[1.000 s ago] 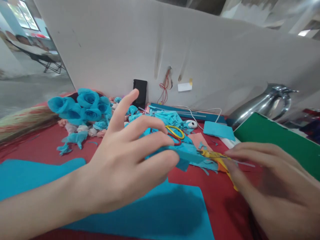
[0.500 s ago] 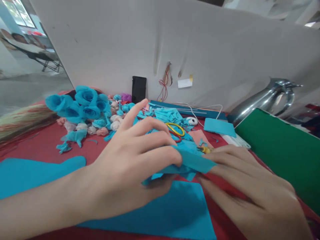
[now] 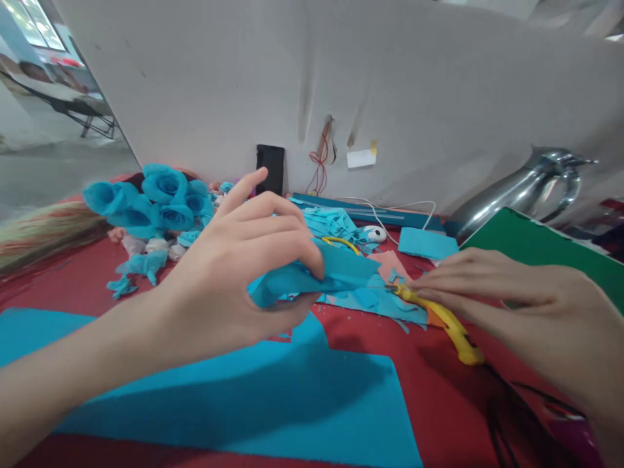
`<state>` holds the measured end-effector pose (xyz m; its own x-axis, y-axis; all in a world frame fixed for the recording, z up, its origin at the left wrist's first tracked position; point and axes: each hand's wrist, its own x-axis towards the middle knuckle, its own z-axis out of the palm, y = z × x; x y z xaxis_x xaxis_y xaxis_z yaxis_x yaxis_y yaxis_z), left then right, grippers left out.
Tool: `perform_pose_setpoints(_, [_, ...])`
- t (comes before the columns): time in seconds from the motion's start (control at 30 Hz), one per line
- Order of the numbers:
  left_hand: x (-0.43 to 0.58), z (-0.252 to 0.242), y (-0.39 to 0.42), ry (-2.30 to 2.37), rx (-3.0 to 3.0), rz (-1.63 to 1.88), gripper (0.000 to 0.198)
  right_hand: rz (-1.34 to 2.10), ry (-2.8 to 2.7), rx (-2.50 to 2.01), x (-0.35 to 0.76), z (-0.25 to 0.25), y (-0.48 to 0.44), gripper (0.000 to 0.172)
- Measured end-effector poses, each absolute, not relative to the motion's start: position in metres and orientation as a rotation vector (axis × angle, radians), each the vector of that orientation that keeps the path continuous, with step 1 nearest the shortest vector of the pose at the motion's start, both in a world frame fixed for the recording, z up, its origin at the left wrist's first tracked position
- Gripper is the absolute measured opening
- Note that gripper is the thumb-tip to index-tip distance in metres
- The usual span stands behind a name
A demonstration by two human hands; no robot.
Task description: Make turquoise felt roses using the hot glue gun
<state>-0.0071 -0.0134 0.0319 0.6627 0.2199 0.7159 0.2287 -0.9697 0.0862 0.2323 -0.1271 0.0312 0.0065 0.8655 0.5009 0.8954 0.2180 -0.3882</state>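
My left hand is closed around a folded strip of blue felt and holds it just above the red table. My right hand lies to the right with its fingers stretched out together. Their tips rest on the front of a yellow hand tool that lies on the table. The tool's tip nearly meets the end of the felt strip. Blue felt scraps lie under both.
A large blue felt sheet covers the near table. Blue felt roses sit at the back left, a black phone leans on the white board. A green sheet, metal jug, scissors and black cords are also here.
My left hand has lifted the blue strip up and slightly left. My right hand has let go of the strip, drawn back to the right, and now rests on the yellow tool.
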Motion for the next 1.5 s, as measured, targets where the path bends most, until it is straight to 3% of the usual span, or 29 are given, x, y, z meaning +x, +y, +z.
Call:
perform_pose_setpoints(0.43, [-0.008,0.030,0.000,-0.391,-2.853,-1.144,0.010,-0.002,-1.849,-1.857,0.250,0.012,-0.100,0.047])
perform_pose_setpoints(0.53, [-0.007,0.028,0.000,-0.406,-2.886,-1.122,0.008,0.051,-1.896,-1.863,0.250,0.009,-0.099,0.026])
perform_pose_setpoints(0.63, [-0.005,0.027,-0.003,-0.410,-2.927,-1.110,0.007,0.059,-1.927,-1.855,0.254,0.003,-0.097,0.041])
perform_pose_setpoints(0.73, [-0.003,0.024,-0.008,-0.392,-2.966,-1.120,0.007,-0.035,-1.838,-1.888,0.252,0.003,-0.097,0.025])
perform_pose_setpoints(0.87, [0.001,0.022,-0.014,-0.424,-3.045,-1.143,0.008,-0.209,-1.739,-1.758,0.232,0.013,-0.107,0.022])
perform_pose_setpoints(0.97, [0.002,0.019,-0.017,-0.393,-3.062,-1.140,0.008,-0.141,-1.885,-1.595,0.214,0.019,-0.117,0.017])
perform_pose_setpoints(1.13, [0.003,0.016,-0.021,-0.272,-2.977,-1.067,0.007,-0.195,-2.095,-1.507,0.199,0.015,-0.125,0.023])
perform_pose_setpoints(1.3, [0.003,0.018,-0.029,-0.211,-2.930,-1.028,0.012,-0.257,-2.012,-1.469,0.184,0.008,-0.124,0.012])
perform_pose_setpoints(1.5, [0.002,0.016,-0.030,-0.186,-2.935,-1.050,0.012,-0.422,-2.037,-1.490,0.176,0.002,-0.127,0.018])
